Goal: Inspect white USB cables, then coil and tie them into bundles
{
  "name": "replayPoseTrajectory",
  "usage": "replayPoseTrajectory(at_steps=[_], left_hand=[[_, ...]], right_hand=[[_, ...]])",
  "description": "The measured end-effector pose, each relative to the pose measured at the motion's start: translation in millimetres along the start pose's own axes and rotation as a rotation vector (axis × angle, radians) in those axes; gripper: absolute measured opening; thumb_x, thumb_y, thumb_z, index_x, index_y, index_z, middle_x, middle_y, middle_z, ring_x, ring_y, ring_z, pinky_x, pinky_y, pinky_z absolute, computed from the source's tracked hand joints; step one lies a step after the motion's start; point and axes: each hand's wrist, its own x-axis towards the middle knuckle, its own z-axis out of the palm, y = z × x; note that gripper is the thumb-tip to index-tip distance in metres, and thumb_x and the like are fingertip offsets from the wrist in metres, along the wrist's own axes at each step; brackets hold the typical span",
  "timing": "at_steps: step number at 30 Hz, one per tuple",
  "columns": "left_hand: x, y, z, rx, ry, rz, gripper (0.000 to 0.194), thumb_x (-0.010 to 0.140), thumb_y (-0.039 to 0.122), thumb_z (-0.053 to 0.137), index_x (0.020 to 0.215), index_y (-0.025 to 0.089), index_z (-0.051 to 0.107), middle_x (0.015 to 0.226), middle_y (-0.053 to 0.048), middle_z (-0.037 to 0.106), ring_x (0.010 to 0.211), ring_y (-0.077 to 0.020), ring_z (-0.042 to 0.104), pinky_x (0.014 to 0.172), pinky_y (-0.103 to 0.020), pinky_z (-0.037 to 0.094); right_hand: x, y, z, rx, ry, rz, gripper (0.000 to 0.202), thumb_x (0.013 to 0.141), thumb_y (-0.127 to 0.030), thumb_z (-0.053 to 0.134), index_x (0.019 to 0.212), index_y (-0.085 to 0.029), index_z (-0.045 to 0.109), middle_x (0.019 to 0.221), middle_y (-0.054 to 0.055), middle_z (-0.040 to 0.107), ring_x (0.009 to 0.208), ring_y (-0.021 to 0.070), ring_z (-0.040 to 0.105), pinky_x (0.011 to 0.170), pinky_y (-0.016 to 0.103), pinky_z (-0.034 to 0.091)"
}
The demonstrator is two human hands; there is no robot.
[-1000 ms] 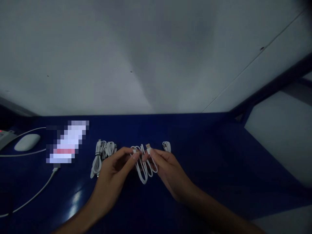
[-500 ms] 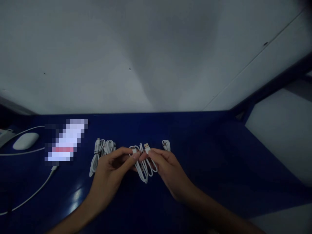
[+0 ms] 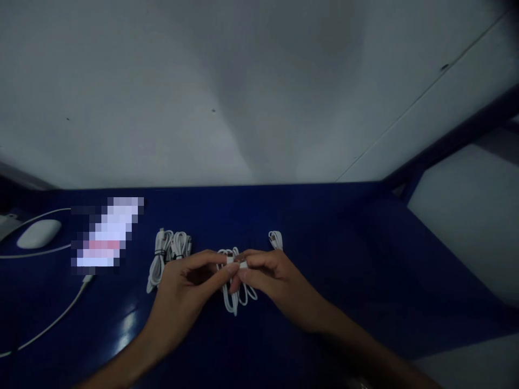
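Note:
Between my two hands hangs a white USB cable (image 3: pixel 231 304), gathered in loose loops over the blue table. My left hand (image 3: pixel 188 283) pinches it near a white connector at the top of the loops. Thumb and fingers of my right hand (image 3: pixel 275 275) close on the white USB plug, whose metal end is partly covered. The two hands nearly meet at the fingertips. Left of them lie white cable bundles (image 3: pixel 157 265), bound with dark ties. Another coiled white cable (image 3: pixel 275 239) lies just beyond my right hand, partly hidden by it.
A lit phone (image 3: pixel 109 232), blurred out, lies at the left with a white charging cord (image 3: pixel 65 319) at its lower end. Next to it is a white rounded case (image 3: pixel 39 234). A pale wall (image 3: pixel 259 108) rises behind the blue table (image 3: pixel 344 259).
My right hand has moved the USB plug slightly left and down, closer to my left fingertips. The loops hang a little lower, and the plug's metal end is more covered.

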Motion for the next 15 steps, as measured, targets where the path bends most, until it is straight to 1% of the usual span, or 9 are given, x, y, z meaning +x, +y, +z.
replayPoseTrajectory(at_steps=[2, 5, 7, 11, 15], left_hand=[[-1.0, -1.0, -0.7, -0.008, -0.022, -0.006, 0.011, 0.088, 0.038, 0.092, 0.087, 0.028, 0.089, 0.083, -0.001, 0.083, 0.073, -0.0184, 0.072, 0.063, -0.026, 0.051], [0.0, -1.3, -1.3, -0.039, -0.094, -0.022, 0.007, 0.090, 0.034, 0.089, 0.086, 0.028, 0.089, 0.078, -0.001, 0.082, 0.069, -0.0179, 0.072, 0.065, -0.027, 0.052], [1.4, -0.1, -1.2, -0.059, -0.126, -0.027, 0.009, 0.092, 0.034, 0.087, 0.087, 0.027, 0.089, 0.075, -0.001, 0.082, 0.069, -0.0186, 0.073, 0.068, -0.029, 0.054], [2.6, 3.3, -0.2, -0.067, -0.109, -0.007, 0.016, 0.097, 0.042, 0.083, 0.094, 0.027, 0.090, 0.074, -0.001, 0.079, 0.075, -0.0196, 0.074, 0.071, -0.029, 0.054], [1.3, 2.7, -0.1, -0.081, -0.103, 0.016, 0.024, 0.104, 0.048, 0.076, 0.104, 0.029, 0.091, 0.085, -0.002, 0.083, 0.079, -0.0195, 0.076, 0.079, -0.031, 0.058]], right_hand=[[-1.1, -1.7, -3.4, -0.018, -0.027, 0.014, 0.031, 0.107, -0.028, 0.065, 0.088, -0.029, 0.090, 0.099, 0.003, 0.072, 0.097, 0.0230, 0.067, 0.091, 0.041, 0.048], [-2.1, -3.8, -6.9, -0.038, -0.054, 0.037, 0.032, 0.108, -0.036, 0.067, 0.086, -0.029, 0.089, 0.100, 0.003, 0.071, 0.093, 0.0220, 0.065, 0.089, 0.041, 0.047], [-2.2, -4.0, -7.6, -0.040, -0.047, 0.048, 0.032, 0.108, -0.035, 0.067, 0.086, -0.029, 0.089, 0.100, 0.003, 0.071, 0.092, 0.0215, 0.065, 0.088, 0.040, 0.047], [-0.9, -2.0, -5.9, -0.027, -0.009, 0.010, 0.034, 0.109, -0.033, 0.064, 0.087, -0.029, 0.089, 0.098, 0.003, 0.072, 0.091, 0.0222, 0.064, 0.091, 0.041, 0.047], [0.6, -1.0, -2.9, 0.023, 0.025, 0.008, 0.035, 0.109, -0.034, 0.063, 0.085, -0.028, 0.087, 0.099, 0.004, 0.075, 0.096, 0.0240, 0.067, 0.099, 0.044, 0.046]])
